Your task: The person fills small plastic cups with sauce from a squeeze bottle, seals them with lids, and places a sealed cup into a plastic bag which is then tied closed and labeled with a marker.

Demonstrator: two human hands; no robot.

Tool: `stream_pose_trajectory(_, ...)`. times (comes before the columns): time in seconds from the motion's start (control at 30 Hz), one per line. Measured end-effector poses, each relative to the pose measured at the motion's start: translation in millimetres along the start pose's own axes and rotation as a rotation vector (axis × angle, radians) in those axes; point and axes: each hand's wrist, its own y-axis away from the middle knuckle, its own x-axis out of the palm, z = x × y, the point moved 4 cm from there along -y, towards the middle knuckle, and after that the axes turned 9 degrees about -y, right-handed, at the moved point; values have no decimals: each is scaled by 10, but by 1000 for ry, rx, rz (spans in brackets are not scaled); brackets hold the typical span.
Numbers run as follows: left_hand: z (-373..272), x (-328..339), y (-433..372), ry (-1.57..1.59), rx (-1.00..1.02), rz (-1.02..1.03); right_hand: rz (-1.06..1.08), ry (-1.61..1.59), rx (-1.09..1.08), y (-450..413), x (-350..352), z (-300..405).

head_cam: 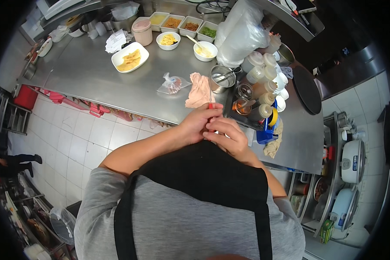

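Note:
My left hand (200,122) is closed round the red handle of a thin metal tool (210,89), whose narrow shaft points away from me over the steel counter (84,78). The tool's exact kind cannot be told. Close against it, my right hand (229,135) has bent fingers at the lower end of the red handle; whether they grip it is unclear. Just beyond my hands lies a crumpled pink cloth (199,90). A knotted clear plastic bag (173,84) with something reddish inside lies left of the cloth. A metal pot (222,79) with utensils stands to its right.
A white dish of yellow flat food (130,60), two white bowls (168,41) and several tubs of chopped food (190,26) stand farther back. Squeeze bottles (265,111) crowd a black tray at right, near a blue container (266,136). Another person's legs (26,160) show at far left.

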Motion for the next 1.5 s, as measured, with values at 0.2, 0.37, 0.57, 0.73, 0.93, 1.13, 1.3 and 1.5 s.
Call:
stream_pose_trajectory(0.2, -334, -127, 27, -301, 486, -177, -392, -597, 717, 230, 298, -320)
stream_pose_trajectory(0.37, -206, -246, 98, -272, 332, -102, -445, -884, 1041, 350, 782, -625)
stream_pose_trajectory(0.57, -62, -697, 167, -428, 16, 12, -449, -1002, 1101, 643, 1315, -948)
stream_pose_trajectory(0.73, -32, -1197, 289, -882, 483, 23, -406, -1351, 1163, 639, 1558, -962)
stream_pose_trajectory(0.93, -157, -1135, 354, -575, 250, 121, -443, -1311, 1079, 433, 1621, -926)
stream_pose_trajectory(1.13, -656, -1418, 585, -1560, 987, -383, -505, -850, 1067, 421, 996, -871)
stream_pose_trajectory(1.3, -1002, -1756, -9, -1487, 861, -265, -202, -187, 1170, 241, 656, -782)
stream_pose_trajectory(1.5, -1501, -1639, -192, -1480, 554, 87, 26, 47, 1084, -72, 769, -997)
